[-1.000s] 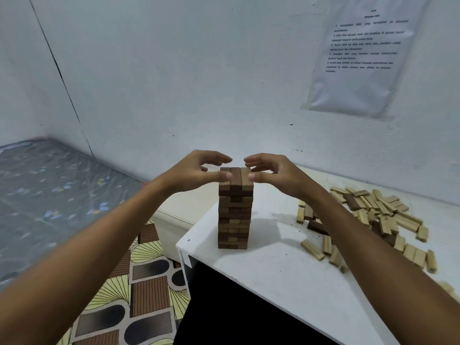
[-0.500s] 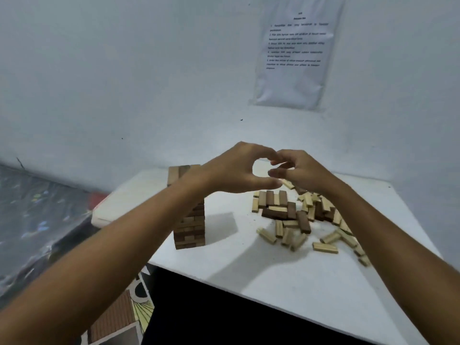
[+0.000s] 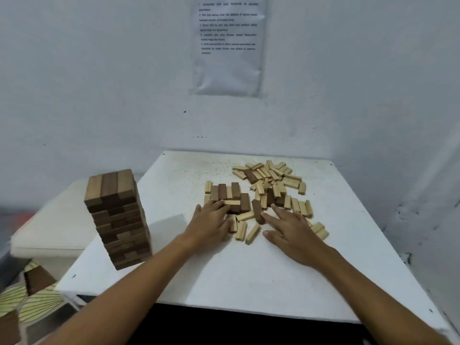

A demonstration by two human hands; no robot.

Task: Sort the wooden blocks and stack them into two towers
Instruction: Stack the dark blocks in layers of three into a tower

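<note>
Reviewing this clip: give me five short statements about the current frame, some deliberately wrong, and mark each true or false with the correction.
1. A tall tower of mostly dark brown wooden blocks stands near the left edge of the white square table. True.
2. A second tower of pale blocks stands beside it. False: the loose pile of pale and dark wooden blocks lies flat and scattered on the table.
3. The left hand rests on blocks at the near side of the pile. True.
4. The right hand holds a block lifted above the tower. False: it lies low at the pile with fingers spread, lifting nothing.
5. A printed paper sheet hangs on the wall behind the table. True.
</note>
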